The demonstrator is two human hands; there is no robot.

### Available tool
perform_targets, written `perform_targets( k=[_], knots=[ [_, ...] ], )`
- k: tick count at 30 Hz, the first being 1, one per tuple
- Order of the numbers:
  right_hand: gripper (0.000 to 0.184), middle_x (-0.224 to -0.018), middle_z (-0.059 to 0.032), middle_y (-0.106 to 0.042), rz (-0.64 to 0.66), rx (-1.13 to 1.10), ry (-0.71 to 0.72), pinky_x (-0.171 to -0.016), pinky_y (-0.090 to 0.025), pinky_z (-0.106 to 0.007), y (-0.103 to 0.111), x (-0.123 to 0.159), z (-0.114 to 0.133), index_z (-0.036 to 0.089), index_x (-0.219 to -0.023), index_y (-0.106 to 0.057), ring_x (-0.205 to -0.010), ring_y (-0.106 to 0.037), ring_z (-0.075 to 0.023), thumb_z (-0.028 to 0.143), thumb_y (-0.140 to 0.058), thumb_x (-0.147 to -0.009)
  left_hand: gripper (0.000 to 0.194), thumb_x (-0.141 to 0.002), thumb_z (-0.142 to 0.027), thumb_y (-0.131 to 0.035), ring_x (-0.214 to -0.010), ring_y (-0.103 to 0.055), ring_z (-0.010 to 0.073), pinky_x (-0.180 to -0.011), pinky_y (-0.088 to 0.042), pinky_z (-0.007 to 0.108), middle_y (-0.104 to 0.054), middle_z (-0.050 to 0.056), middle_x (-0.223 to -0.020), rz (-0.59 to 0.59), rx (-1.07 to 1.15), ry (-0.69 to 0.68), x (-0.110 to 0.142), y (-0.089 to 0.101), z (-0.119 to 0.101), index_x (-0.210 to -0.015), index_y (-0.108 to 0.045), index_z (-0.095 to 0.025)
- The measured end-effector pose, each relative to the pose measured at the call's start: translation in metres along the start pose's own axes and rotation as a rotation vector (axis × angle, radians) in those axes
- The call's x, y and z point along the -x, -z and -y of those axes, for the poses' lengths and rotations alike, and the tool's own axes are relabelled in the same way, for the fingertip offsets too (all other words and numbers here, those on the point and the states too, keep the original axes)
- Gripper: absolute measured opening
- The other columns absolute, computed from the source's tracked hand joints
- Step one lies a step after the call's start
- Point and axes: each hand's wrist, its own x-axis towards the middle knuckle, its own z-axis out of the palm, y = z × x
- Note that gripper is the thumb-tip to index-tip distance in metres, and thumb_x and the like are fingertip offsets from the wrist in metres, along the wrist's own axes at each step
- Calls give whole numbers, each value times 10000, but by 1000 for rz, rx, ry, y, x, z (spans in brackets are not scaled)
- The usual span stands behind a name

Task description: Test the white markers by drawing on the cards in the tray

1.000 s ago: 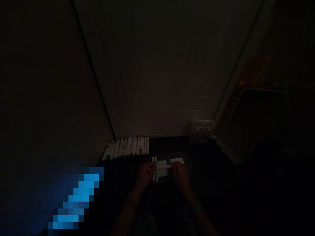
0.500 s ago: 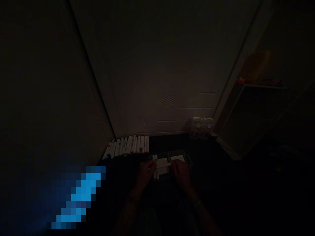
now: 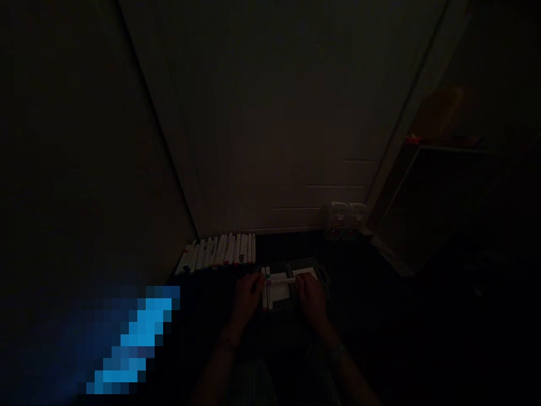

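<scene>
A white marker (image 3: pixel 282 281) lies level across the left half of an open clear plastic case (image 3: pixel 323 273). My right hand (image 3: pixel 311 294) is closed on the marker's right end. At its other end, where a purplish band shows, the curled fingers of my left hand (image 3: pixel 249 290) pinch it; the contact is dim. Beneath it, two white markers (image 3: pixel 267 296) stand side by side along the case's left edge, pointing away from me. White sheets (image 3: pixel 279 291) show in both halves of the case. Darkness hides much of the fingers.
A row of several white markers (image 3: pixel 224 251) lies at the back left by the panel. Two clear containers (image 3: pixel 346 221) stand at the back right. A cabinet (image 3: pixel 422 197) with orange things on top is at right. A pixelated blue glow (image 3: pixel 137 338) shows at lower left.
My right hand has shifted slightly to the right. The marker's left end shows more plainly beside my left fingers. The view has grown a little darker.
</scene>
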Motion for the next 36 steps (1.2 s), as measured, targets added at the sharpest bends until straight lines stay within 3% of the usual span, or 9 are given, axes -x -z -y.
perform_targets(
  k=[11, 19, 26, 36],
  knots=[
    [278, -824, -34, -603, 41, -7, 4, -681, -361, -224, 3, 1, 6, 189, -874, -568, -769, -548, -136, 280, -312, -931, 297, -834, -402, -410, -894, -567, 194, -819, -435, 332, -639, 54, -932, -43, 46, 57, 0, -2, 4, -895, -625, -207],
    [273, -807, -32, -604, 43, 91, 51, -688, -337, -232, 2, 2, 7, 184, -861, -571, -754, -548, -133, 257, -317, -931, 312, -830, -402, -407, -811, -565, 175, -739, -441, 295, -625, 57, -863, -61, 36, 81, 0, 1, 1, -849, -636, -191],
    [257, -816, -29, -605, 58, 139, 61, -681, -329, -241, 1, 3, 6, 191, -855, -569, -755, -546, -141, 261, -332, -927, 358, -835, -426, -384, -882, -579, 179, -797, -442, 302, -631, 67, -946, 12, 105, 155, 0, -5, 8, -955, -613, -178],
    [304, -868, -51, -608, 123, 151, 72, -635, -378, -202, 1, 5, 10, 190, -896, -581, -754, -580, -128, 290, -297, -939, 350, -858, -401, -336, -877, -571, 183, -807, -437, 318, -620, 64, -909, 9, 28, 135, 1, -6, 11, -933, -609, -195]
  ],
)
